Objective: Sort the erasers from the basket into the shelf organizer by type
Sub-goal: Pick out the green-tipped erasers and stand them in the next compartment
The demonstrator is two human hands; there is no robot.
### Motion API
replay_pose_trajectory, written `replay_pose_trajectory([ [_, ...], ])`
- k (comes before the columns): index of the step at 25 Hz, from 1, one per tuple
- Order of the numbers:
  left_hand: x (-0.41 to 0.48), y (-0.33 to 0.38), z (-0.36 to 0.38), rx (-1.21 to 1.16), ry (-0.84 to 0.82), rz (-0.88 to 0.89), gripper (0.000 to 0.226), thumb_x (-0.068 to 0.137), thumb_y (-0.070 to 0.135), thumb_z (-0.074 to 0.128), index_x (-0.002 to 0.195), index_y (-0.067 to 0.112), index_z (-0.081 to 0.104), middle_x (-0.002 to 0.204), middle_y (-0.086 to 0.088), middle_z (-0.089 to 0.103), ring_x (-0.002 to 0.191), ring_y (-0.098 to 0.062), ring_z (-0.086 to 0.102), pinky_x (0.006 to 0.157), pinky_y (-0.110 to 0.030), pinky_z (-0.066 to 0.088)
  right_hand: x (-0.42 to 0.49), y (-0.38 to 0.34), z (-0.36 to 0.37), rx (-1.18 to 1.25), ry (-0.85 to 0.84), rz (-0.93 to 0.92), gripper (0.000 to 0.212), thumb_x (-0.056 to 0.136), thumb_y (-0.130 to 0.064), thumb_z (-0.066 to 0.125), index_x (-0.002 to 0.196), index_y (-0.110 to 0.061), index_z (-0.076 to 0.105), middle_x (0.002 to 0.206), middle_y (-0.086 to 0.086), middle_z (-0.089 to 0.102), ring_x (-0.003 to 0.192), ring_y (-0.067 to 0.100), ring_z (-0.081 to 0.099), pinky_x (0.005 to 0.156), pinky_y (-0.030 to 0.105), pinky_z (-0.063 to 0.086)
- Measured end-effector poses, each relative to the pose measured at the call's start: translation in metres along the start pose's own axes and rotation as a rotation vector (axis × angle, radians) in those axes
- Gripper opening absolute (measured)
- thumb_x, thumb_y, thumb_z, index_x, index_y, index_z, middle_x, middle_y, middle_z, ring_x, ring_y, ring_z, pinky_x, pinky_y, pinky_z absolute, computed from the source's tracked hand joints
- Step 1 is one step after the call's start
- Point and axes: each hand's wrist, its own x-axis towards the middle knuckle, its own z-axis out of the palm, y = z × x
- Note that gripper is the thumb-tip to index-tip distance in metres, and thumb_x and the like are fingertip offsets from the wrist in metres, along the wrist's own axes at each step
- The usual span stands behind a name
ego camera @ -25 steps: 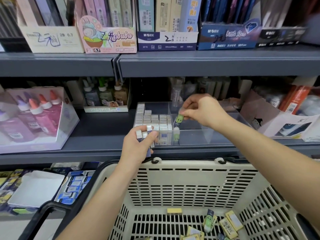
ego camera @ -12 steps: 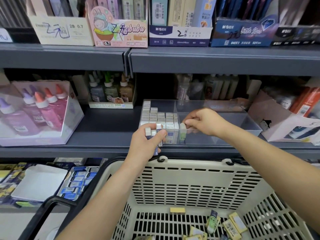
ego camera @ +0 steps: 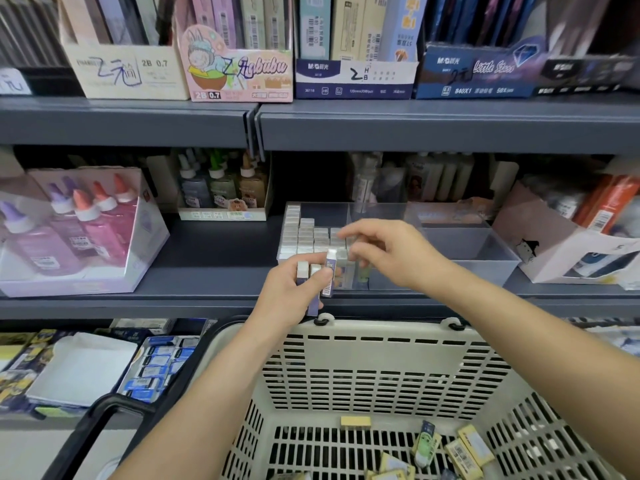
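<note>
My left hand (ego camera: 294, 289) grips a few white erasers with purple sleeves (ego camera: 329, 275) upright, just above the basket's far rim. My right hand (ego camera: 391, 254) hovers beside them over the clear shelf organizer (ego camera: 485, 233), fingers loosely curled and holding nothing, fingertips close to the top of one held eraser. Rows of white erasers (ego camera: 304, 237) fill the organizer's left compartment. A green eraser (ego camera: 363, 274) stands at the front of the adjoining compartment. The beige basket (ego camera: 381, 358) holds several loose erasers, yellow ones (ego camera: 467, 448) and a green one (ego camera: 424, 445).
A box of pink glue bottles (ego camera: 79, 233) stands left on the same shelf, a small bottle display (ego camera: 221, 192) behind it, and a torn white carton (ego camera: 568, 251) at the right. Boxes of pencil leads (ego camera: 353, 74) line the shelf above. Packed stationery (ego camera: 156, 368) lies below.
My right hand lowered the green eraser into the organizer, let it go, and moved left toward the erasers in my left hand. My left hand stayed where it was.
</note>
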Motion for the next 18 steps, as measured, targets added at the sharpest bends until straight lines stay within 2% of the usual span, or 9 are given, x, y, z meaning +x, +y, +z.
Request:
replay_pose_trajectory([
  [2,-0.002,0.002,0.002,0.065,-0.035,0.033,0.013,0.091,0.023,0.058,0.101,0.031,0.062,0.058,-0.011,0.062,0.055,-0.009,0.055,0.060,-0.012,0.048,-0.003,-0.004,0.005,0.029,-0.074,-0.044,0.026,0.091,-0.009,0.054,0.109,-0.024,0.064,0.070,-0.013,0.063,0.062,-0.004,0.059,0.073,0.014,0.048],
  [3,-0.003,0.003,0.002,0.079,-0.049,0.046,0.014,0.092,0.022,0.057,0.100,0.032,0.062,0.063,-0.019,0.062,0.058,-0.011,0.055,0.059,-0.011,0.047,-0.004,-0.006,0.005,0.051,-0.082,-0.051,0.023,0.090,-0.009,0.055,0.105,-0.024,0.065,0.068,-0.013,0.062,0.061,-0.004,0.059,0.072,0.014,0.048],
  [5,-0.004,0.003,0.002,0.045,-0.059,0.048,0.013,0.093,0.021,0.056,0.100,0.030,0.063,0.077,-0.034,0.060,0.063,-0.017,0.056,0.064,-0.019,0.050,-0.006,-0.007,0.002,0.099,-0.086,-0.036,0.016,0.088,-0.010,0.060,0.090,-0.026,0.063,0.068,-0.010,0.062,0.061,0.001,0.059,0.072,0.021,0.051],
  [7,-0.003,0.001,0.001,-0.026,-0.028,0.036,0.013,0.093,0.021,0.055,0.101,0.027,0.064,0.073,-0.024,0.061,0.063,-0.013,0.060,0.068,-0.029,0.051,-0.007,-0.006,-0.006,0.159,-0.078,-0.002,0.017,0.084,-0.012,0.066,0.080,-0.028,0.064,0.068,-0.009,0.066,0.064,0.004,0.062,0.068,0.021,0.053],
  [10,0.000,-0.002,0.000,-0.077,-0.011,0.023,0.017,0.093,0.016,0.055,0.101,0.027,0.065,0.068,0.001,0.066,0.070,-0.007,0.063,0.067,-0.029,0.048,-0.003,0.002,-0.026,0.286,0.044,0.084,0.017,0.082,-0.010,0.068,0.076,-0.026,0.068,0.069,-0.007,0.072,0.066,0.006,0.067,0.066,0.021,0.054],
  [12,0.001,-0.003,0.000,-0.062,-0.013,-0.005,0.026,0.090,0.012,0.054,0.100,0.033,0.067,0.066,0.007,0.066,0.075,-0.009,0.063,0.072,-0.030,0.050,0.001,0.012,-0.038,0.247,0.218,0.155,0.015,0.080,-0.012,0.070,0.075,-0.026,0.068,0.072,-0.002,0.073,0.070,0.011,0.068,0.073,0.031,0.056],
  [14,0.003,-0.004,0.000,-0.066,-0.005,-0.024,0.036,0.088,0.006,0.050,0.101,0.036,0.065,0.076,0.010,0.066,0.089,-0.013,0.063,0.082,-0.032,0.051,0.006,0.023,-0.042,0.135,0.335,0.213,0.013,0.079,-0.014,0.072,0.076,-0.026,0.067,0.077,0.001,0.072,0.076,0.014,0.068,0.082,0.033,0.055],
  [16,0.004,-0.004,0.000,-0.060,-0.012,-0.018,0.039,0.089,0.003,0.050,0.103,0.038,0.061,0.089,0.011,0.067,0.097,-0.012,0.064,0.089,-0.032,0.049,0.011,0.028,-0.036,0.065,0.338,0.266,0.011,0.079,-0.016,0.072,0.077,-0.025,0.065,0.081,0.003,0.071,0.082,0.017,0.068,0.082,0.030,0.054],
  [18,0.004,-0.005,-0.001,-0.064,-0.037,-0.009,0.037,0.090,0.005,0.056,0.106,0.038,0.056,0.092,0.012,0.070,0.096,-0.011,0.065,0.094,-0.035,0.048,0.017,0.029,-0.027,0.014,0.304,0.306,0.012,0.079,-0.018,0.073,0.077,-0.023,0.063,0.080,0.002,0.070,0.080,0.015,0.065,0.072,0.019,0.049],
])
